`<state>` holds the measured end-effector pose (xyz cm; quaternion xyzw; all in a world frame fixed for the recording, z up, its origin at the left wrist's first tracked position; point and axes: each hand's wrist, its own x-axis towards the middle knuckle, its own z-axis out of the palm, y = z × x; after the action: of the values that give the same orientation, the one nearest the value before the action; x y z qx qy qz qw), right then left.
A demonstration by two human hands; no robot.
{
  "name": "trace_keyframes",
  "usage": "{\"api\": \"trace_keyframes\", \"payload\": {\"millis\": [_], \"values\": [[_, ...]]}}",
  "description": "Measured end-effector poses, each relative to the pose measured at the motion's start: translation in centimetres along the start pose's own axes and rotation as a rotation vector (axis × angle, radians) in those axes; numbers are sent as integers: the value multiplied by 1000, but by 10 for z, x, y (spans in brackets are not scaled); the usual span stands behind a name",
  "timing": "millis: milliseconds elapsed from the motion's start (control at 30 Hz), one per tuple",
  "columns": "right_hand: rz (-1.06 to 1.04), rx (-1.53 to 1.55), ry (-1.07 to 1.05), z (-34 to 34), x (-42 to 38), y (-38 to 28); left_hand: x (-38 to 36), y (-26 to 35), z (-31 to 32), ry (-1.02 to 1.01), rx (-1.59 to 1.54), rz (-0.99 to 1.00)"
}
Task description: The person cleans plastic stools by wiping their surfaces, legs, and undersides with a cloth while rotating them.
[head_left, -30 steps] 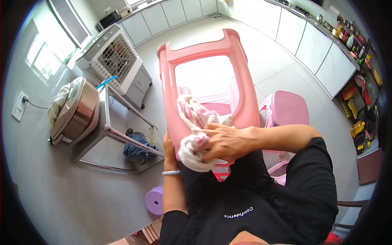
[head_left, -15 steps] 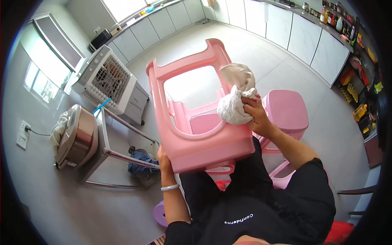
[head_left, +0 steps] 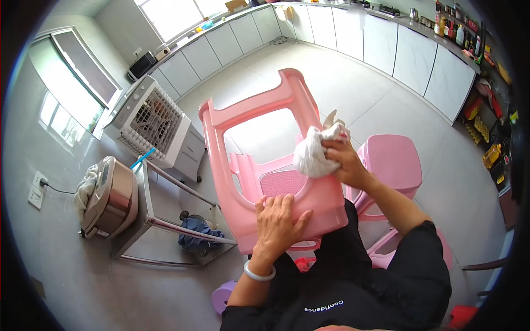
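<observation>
A pink plastic chair (head_left: 326, 207) with a wide opening and a dotted panel (head_left: 282, 183) leans tilted over my lap. My left hand (head_left: 276, 223) lies on its near face, fingers spread and fingertips at the edge of the curved cutout, with the thumb apart. A light ring bracelet (head_left: 259, 271) circles that wrist. In my right hand (head_left: 346, 163) is a bunched white cloth (head_left: 316, 151), pressed against the chair's right side near the opening. Part of the cloth sticks up above my fingers.
Another pink plastic seat (head_left: 392, 163) stands at my right, with more pink plastic (head_left: 386, 248) below it. To the left are a metal-framed table (head_left: 146, 207) bearing a rice cooker (head_left: 110, 193), and an air cooler (head_left: 149, 121). A purple stool (head_left: 222, 295) is low by my left arm.
My left hand has moved from the chair's left side onto its near face. The cloth in my right hand has shifted slightly down, and its loose end has dropped. The view has tilted a little.
</observation>
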<state>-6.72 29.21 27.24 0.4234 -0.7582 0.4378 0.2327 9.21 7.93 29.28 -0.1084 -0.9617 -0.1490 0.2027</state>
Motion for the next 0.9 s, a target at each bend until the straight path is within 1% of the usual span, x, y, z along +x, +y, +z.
{"api": "trace_keyframes", "payload": {"millis": [33, 67, 100, 133, 167, 200, 233, 300, 367, 400, 433, 467, 500, 533, 567, 600, 633, 667, 700, 767, 867, 900], "values": [[40, 15, 6, 5, 8, 16, -1, 2, 0, 24, -6, 22], [3, 5, 64, 11, 20, 36, 0, 4, -1, 33, 6, 43], [-35, -46, 71, 14, 37, 51, -1, 4, -1, 21, 4, 28], [-43, -5, 82, 17, 56, 62, -1, 6, 0, 10, 5, 13], [-23, 35, 118, 25, 69, 83, -1, 6, 0, 0, 4, -1], [40, 68, 101, 28, 87, 95, -1, 6, 0, -5, 2, -9], [129, 141, 20, 28, 108, 104, 0, 6, 1, -9, 0, -20], [568, 220, 155, 29, 147, 83, 0, 5, 1, -6, 2, -25], [211, 30, 310, 52, 183, 75, -2, 3, 3, 6, 8, -17], [105, 167, 338, 76, 202, 77, -2, 3, 5, 41, 0, 3], [157, 212, 243, 92, 217, 56, -2, 4, 5, 27, -10, -1], [-100, 66, 244, 107, 230, 37, -1, 6, 4, 12, -21, -5], [-138, 33, 157, 126, 238, 16, 0, 9, 3, -3, -34, -6], [-347, -110, 149, 142, 243, -3, 0, 12, 4, -5, -35, 1], [-432, -378, -8, 169, 246, -14, 0, 15, 3, -3, -25, -6], [-332, -228, -301, 184, 248, -32, 1, 18, 3, -1, -17, -10], [-431, -290, -426, 201, 241, -34, 1, 19, 3, -1, -10, -10], [-372, -351, -509, 218, 228, -28, 1, 18, 4, 8, -19, -13], [-401, -362, -568, 214, 220, -29, 2, 13, 5, 17, -28, -14], [-406, -315, -478, 212, 213, -22, 2, 7, 5, 34, -32, -14], [-518, -439, -418, 190, 210, -6, 1, 3, 4, 51, -34, -23], [-492, -517, -347, 178, 206, -2, 2, 3, 2, 46, -43, -30]]}}
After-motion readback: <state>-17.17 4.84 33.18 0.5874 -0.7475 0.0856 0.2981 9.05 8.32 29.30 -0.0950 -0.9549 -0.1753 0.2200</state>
